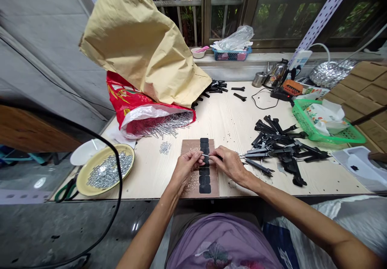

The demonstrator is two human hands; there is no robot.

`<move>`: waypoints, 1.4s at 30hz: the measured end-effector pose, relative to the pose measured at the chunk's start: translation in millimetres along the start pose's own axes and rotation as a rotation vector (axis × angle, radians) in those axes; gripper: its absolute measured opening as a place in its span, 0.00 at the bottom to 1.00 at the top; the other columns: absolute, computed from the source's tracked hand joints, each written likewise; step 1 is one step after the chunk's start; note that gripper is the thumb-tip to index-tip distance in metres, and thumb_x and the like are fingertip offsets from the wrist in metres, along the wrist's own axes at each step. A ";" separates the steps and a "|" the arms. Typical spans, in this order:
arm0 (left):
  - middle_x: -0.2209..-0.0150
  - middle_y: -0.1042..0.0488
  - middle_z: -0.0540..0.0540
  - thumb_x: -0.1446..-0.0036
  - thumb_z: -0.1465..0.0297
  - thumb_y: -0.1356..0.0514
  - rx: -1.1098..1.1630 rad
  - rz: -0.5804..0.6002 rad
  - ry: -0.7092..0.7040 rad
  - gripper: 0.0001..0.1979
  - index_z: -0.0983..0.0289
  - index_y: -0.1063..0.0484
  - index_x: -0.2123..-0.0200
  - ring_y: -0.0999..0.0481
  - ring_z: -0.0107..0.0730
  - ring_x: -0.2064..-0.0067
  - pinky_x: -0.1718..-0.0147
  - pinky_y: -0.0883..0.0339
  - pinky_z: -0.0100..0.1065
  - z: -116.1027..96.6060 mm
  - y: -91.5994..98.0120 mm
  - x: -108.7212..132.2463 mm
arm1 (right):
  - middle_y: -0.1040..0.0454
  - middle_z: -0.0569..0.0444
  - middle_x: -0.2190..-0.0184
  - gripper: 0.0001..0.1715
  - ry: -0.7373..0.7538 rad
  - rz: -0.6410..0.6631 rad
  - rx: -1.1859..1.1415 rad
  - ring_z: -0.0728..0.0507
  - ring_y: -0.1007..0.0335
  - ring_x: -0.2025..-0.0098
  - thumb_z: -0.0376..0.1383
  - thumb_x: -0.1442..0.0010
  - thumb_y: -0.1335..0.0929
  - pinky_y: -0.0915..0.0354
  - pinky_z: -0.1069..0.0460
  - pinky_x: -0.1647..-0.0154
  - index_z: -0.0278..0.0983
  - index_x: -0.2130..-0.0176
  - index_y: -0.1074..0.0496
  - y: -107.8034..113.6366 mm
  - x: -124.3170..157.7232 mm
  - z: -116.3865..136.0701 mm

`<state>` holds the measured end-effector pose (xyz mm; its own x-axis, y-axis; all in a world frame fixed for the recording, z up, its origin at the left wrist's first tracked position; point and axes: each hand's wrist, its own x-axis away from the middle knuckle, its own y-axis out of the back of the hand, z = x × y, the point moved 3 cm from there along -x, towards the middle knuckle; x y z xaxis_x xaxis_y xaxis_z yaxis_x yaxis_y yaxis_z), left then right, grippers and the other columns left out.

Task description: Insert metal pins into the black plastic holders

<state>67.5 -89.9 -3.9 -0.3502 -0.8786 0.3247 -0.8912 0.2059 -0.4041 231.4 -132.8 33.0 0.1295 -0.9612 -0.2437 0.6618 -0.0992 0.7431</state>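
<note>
My left hand is closed in a pinch on one end of a thin metal pin. The pin's other end meets the pinched fingertips of my right hand. Both hands are just above a brown board, which bears a column of black rounded pads and scattered pale crumbs. Right of my right hand lies a heap of black clip-like parts. To the left, a small pile of tiny metal pieces rests on the table.
A yellow bowl of small metal pieces stands left, beside green-handled scissors. Behind it, a red bag spills metal pins under a tan sack. A green basket sits right. A black cable loops at left.
</note>
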 end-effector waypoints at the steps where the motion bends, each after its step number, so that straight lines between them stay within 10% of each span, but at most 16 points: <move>1: 0.72 0.24 0.55 0.57 0.60 0.31 0.015 0.000 -0.007 0.20 0.70 0.23 0.66 0.27 0.24 0.73 0.67 0.28 0.29 -0.3 0.0 -0.7 | 0.28 0.54 0.64 0.08 0.009 0.005 0.042 0.48 0.32 0.63 0.38 0.37 0.36 0.39 0.54 0.62 0.39 0.61 0.28 1.5 -0.3 -0.5; 17: 0.75 0.26 0.52 0.58 0.60 0.32 -0.399 0.038 -0.060 0.16 0.67 0.23 0.71 0.31 0.24 0.77 0.76 0.35 0.28 0.7 -1.9 -13.6 | 0.30 0.52 0.68 0.15 0.210 0.055 0.440 0.47 0.34 0.64 0.38 0.33 0.41 0.44 0.54 0.68 0.37 0.64 0.28 3.9 1.1 -6.0; 33: 0.74 0.26 0.52 0.56 0.59 0.33 -0.355 0.027 -0.044 0.18 0.68 0.22 0.66 0.32 0.24 0.76 0.73 0.33 0.29 -2.2 -8.1 -13.7 | 0.30 0.56 0.67 0.10 0.009 0.102 0.087 0.50 0.34 0.66 0.40 0.35 0.38 0.44 0.56 0.68 0.38 0.64 0.31 1.5 -4.9 -24.6; 42: 0.58 0.27 0.57 0.41 0.65 0.45 -0.994 -0.178 -0.618 0.16 0.59 0.26 0.52 0.30 0.39 0.53 0.51 0.37 0.41 -20.4 4.0 -19.5 | 0.30 0.53 0.65 0.13 0.108 0.033 0.294 0.49 0.35 0.64 0.39 0.34 0.39 0.48 0.56 0.73 0.36 0.63 0.29 4.0 -39.3 -47.0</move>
<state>64.9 -63.2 5.6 -0.2430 -0.9318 -0.2698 -0.8421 0.0646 0.5355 263.7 -83.3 16.2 0.2358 -0.9337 -0.2693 0.4161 -0.1534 0.8963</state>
